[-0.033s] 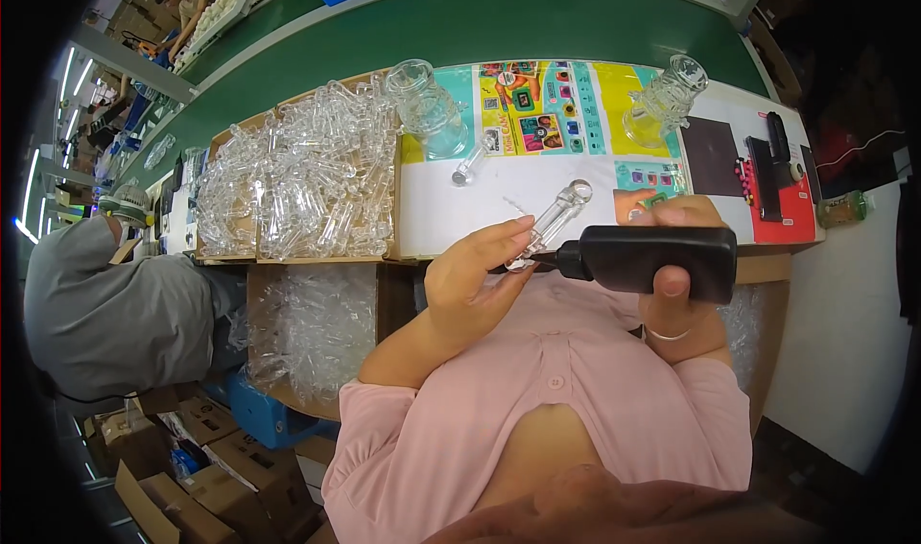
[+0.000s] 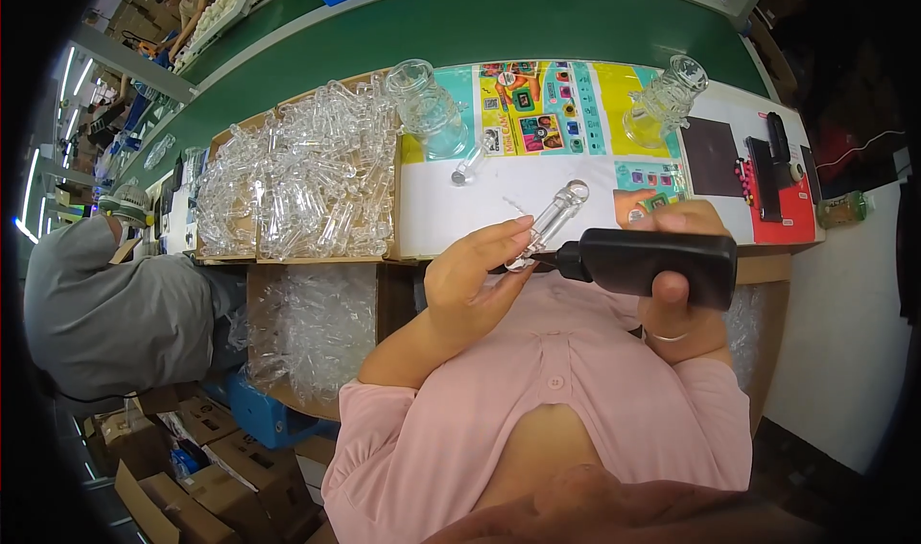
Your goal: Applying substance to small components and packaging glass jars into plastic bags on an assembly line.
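Observation:
My left hand (image 2: 470,280) pinches a clear glass tube piece (image 2: 558,215) by its lower end, in front of my chest. The piece tilts up to the right, with its round end over the white tabletop. My right hand (image 2: 674,319) is closed around a black squeeze bottle (image 2: 652,264), held on its side. The bottle's narrow tip points left and reaches the glass piece's lower end by my left fingertips. Whether tip and glass touch, I cannot tell. Another small glass piece (image 2: 470,167) lies on the table beyond my left hand.
Many clear glass pieces fill a cardboard box (image 2: 394,199) at left. Two glass vessels (image 2: 427,112) (image 2: 662,107) stand behind. Black tools (image 2: 763,179) lie at right beside a jar (image 2: 842,209). Below left is a box of clear plastic bags (image 2: 312,328). A person in grey (image 2: 120,304) sits left.

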A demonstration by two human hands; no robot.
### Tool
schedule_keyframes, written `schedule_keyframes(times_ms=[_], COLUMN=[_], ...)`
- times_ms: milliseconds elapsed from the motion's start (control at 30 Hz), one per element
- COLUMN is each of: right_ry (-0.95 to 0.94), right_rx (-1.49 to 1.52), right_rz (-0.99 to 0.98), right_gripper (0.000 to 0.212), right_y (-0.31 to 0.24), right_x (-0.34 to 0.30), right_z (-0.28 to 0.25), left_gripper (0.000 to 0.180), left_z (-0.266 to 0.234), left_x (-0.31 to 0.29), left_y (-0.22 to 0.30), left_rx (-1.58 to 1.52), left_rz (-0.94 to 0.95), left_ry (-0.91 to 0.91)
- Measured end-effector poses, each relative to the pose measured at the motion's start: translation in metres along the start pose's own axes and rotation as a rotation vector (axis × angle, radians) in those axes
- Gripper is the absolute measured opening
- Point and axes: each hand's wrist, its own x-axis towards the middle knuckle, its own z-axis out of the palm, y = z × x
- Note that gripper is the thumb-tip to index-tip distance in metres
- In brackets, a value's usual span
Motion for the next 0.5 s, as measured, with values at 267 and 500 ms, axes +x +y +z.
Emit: schedule_keyframes(times_ms=[267, 500], right_ry=[-0.187, -0.201], right_rx=[-0.028, -0.077], right_rz=[-0.315, -0.556], right_gripper=[0.05, 0.051], right_y=[-0.0009, -0.0029], right_x=[-0.0032, 0.0006], right_z=[-0.0021, 0.002], left_gripper=[0.037, 0.038], left_z=[-0.0004, -0.0076], left_x=[0.0029, -0.0046], left_y=[0.001, 0.0002], left_rx=[0.011, -0.249], left_rz=[-0.012, -0.295], left_ry=[0.014, -0.144])
